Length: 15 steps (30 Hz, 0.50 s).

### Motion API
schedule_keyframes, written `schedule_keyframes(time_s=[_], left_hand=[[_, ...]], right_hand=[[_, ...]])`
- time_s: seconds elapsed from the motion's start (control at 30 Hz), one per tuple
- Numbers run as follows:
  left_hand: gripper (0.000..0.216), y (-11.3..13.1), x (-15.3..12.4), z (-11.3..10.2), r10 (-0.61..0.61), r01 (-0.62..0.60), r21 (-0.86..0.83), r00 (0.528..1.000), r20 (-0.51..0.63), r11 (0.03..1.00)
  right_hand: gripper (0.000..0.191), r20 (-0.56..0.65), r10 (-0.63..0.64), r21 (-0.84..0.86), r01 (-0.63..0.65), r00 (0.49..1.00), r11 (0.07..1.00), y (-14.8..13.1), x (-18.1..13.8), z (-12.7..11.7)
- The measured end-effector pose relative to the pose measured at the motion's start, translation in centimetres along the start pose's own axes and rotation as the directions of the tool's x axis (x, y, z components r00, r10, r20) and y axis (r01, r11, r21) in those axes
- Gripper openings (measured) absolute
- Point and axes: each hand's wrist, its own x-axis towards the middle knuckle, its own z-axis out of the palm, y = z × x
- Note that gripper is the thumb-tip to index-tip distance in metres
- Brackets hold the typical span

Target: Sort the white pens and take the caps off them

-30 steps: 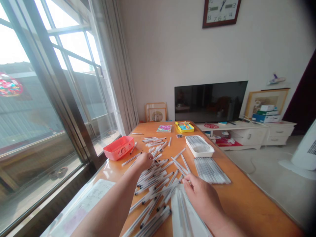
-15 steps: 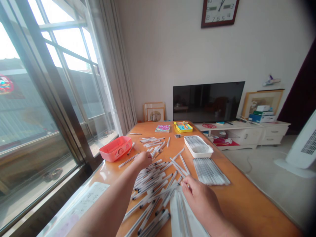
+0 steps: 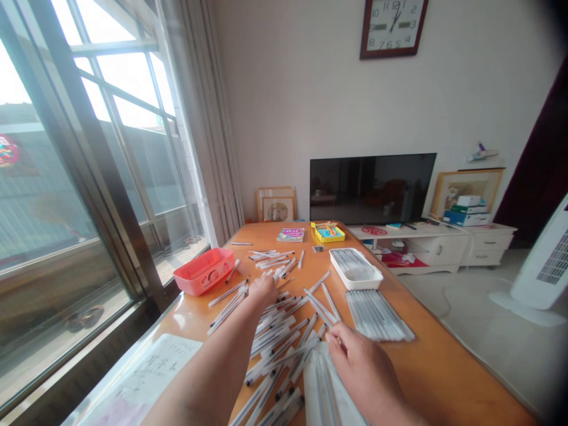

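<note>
In the head view my left hand (image 3: 262, 290) reaches to the middle of a loose spread of clear pens (image 3: 275, 328) with black ends. Its fingers curl down among the pens, and what they pinch is hidden. My right hand (image 3: 355, 352) is closed in a loose fist at the right side of the spread; whatever it holds is too small to make out. Just beyond its knuckles lie a few crossed pens (image 3: 323, 305). Beneath and beside it, long clear tubes lie on a pale sheet (image 3: 317, 384).
A pink basket (image 3: 204, 283) stands at the left. On the right are a white tray (image 3: 376, 281) of clear tubes and a neat row of tubes (image 3: 379, 316). Farther back sit a booklet (image 3: 290, 235) and a yellow box (image 3: 331, 239). An open notebook (image 3: 162, 367) lies front left.
My left hand has shifted slightly to the right, uncovering several pens left of its wrist. The right hand stays nearly in place. The camera view has tilted up a little.
</note>
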Motion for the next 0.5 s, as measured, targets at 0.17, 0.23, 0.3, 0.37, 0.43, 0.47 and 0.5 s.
schedule_keyframes(time_s=[0.17,0.23,0.3,0.37,0.43,0.47,0.5], left_hand=[[0.025,-0.2,-1.8,-0.7,0.106,-0.109,-0.040,0.992,-0.074,0.993],[0.021,-0.1,-2.9,-1.0,0.167,-0.173,-0.078,0.982,-0.085,0.982],[0.016,0.2,-4.2,-1.2,0.228,-0.236,-0.128,0.970,-0.079,0.963],[0.011,0.7,-5.7,-1.3,0.296,-0.304,-0.220,0.953,-0.066,0.927],[0.009,1.4,-7.3,-1.2,0.389,-0.346,-0.537,0.920,-0.036,0.769],[0.010,1.7,-8.1,-1.2,0.422,-0.318,-0.667,0.907,-0.006,0.674],[0.014,2.1,-8.9,-1.2,0.444,-0.279,-0.754,0.896,0.018,0.594]], right_hand=[[0.029,-0.021,-0.025,0.006,0.026,0.999,1.000,0.1,0.1,0.2],[0.027,-0.025,-0.047,0.014,0.048,0.999,0.999,0.3,0.1,0.5],[0.026,-0.035,-0.064,0.027,0.065,0.997,0.998,0.5,0.1,0.8],[0.036,-0.039,-0.073,0.047,0.075,0.997,0.996,0.7,0.0,1.2],[0.048,-0.032,-0.084,0.074,0.087,0.996,0.993,0.7,-0.1,1.4],[0.052,-0.027,-0.094,0.087,0.096,0.995,0.992,0.7,-0.1,1.4],[0.056,-0.022,-0.104,0.097,0.106,0.994,0.990,0.7,-0.1,1.4]])
